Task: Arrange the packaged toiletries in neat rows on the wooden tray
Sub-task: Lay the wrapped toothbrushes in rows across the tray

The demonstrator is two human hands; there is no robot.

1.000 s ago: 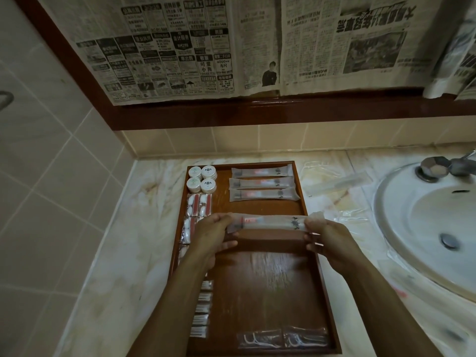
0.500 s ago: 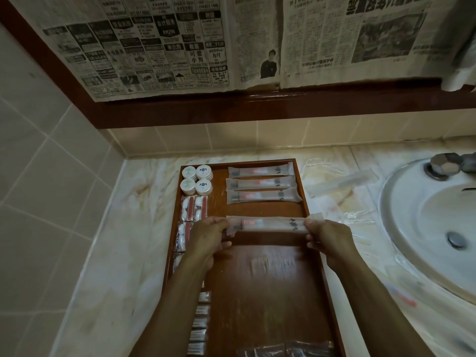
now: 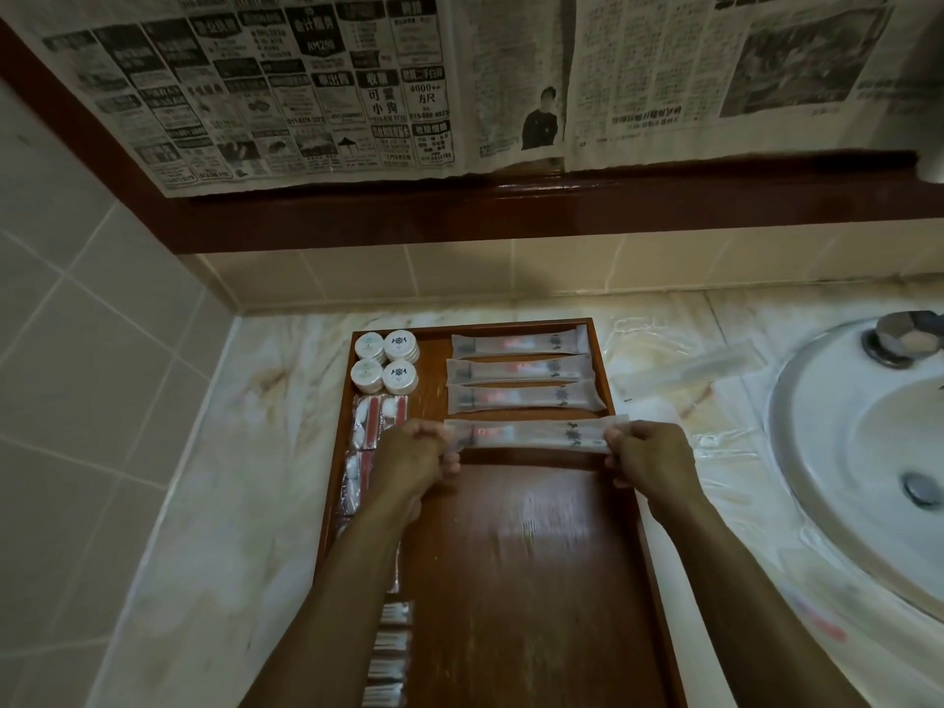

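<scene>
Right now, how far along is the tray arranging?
Done: four round tins and three long sachets sit in rows at the far end of the wooden tray. In hand: left hand and right hand hold a fourth sachet by its ends. Left: one sachet on the counter.

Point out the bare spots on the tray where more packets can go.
Free: the wooden tray floor below the held packet, between both forearms. Crowded: three packets top right, round tubs top left, small sachets along the left rim.
</scene>
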